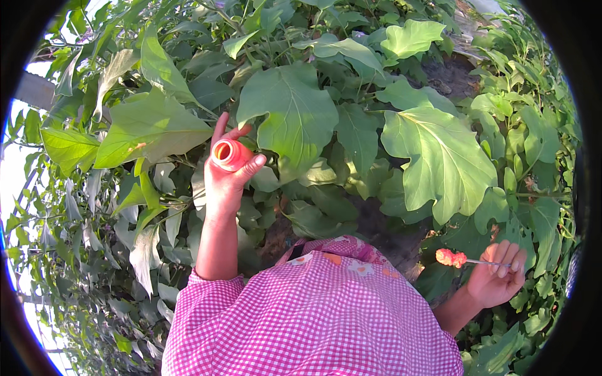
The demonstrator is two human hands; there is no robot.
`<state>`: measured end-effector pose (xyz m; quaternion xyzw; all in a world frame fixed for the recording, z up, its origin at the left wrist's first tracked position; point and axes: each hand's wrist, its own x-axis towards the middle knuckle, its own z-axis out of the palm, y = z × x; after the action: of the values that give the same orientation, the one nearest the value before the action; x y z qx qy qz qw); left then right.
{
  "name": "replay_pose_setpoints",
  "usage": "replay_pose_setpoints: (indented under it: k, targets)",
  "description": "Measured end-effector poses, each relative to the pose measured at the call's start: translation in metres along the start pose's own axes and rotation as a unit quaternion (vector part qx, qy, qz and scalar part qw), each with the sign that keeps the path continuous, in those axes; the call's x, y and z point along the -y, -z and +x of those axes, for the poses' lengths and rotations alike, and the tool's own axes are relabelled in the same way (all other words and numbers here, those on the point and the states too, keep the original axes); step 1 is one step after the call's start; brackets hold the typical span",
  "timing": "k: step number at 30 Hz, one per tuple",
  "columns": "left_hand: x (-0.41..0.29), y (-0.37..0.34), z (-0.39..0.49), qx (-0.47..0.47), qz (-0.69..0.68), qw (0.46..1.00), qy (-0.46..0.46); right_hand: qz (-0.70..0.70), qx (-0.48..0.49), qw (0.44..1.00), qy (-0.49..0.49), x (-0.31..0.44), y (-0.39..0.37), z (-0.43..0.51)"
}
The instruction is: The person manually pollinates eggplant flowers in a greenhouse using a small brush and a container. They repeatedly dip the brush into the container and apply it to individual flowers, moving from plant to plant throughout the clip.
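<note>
My left hand [225, 174] is raised among large lobed leaves and holds a small red bottle [240, 155] without a cap, its round mouth facing the camera. One finger of that hand points up beside a leaf stem. At the lower right, my right hand [501, 272] pinches a thin stick [484, 262], whose far end carries a bright orange-red fluffy tip [450, 258]. That tip is apart from the bottle, over dark green leaves. A broad eggplant leaf [294, 117] hangs just right of the bottle, and another large leaf [437, 160] lies between my two hands.
Dense eggplant plants [211, 89] surround me, with a few small purple flowers near the top. Bare soil [449, 77] shows between the rows at the upper right. A grey beam [35, 90] crosses the far left, behind the foliage.
</note>
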<state>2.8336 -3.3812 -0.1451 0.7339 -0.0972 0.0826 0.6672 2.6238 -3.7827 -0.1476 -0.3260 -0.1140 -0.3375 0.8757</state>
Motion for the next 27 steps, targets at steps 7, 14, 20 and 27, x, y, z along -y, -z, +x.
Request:
replay_pose_setpoints:
  k: [7,14,20,27]
  targets:
    - [-0.004,0.005,0.016,-0.016,-0.009,1.0,-0.017,-0.022,0.01,0.999,0.021,-0.002,-0.012,0.049]
    - [0.003,0.005,0.029,0.024,-0.022,0.999,-0.021,-0.036,0.053,0.998,0.019,-0.03,-0.033,0.106]
    - [-0.003,0.017,0.027,0.039,-0.021,0.999,0.009,-0.011,0.088,0.996,0.017,-0.061,-0.044,0.156]
    - [-0.011,0.001,0.03,-0.01,0.009,1.0,0.007,-0.003,0.137,0.99,-0.027,-0.095,-0.051,0.229]
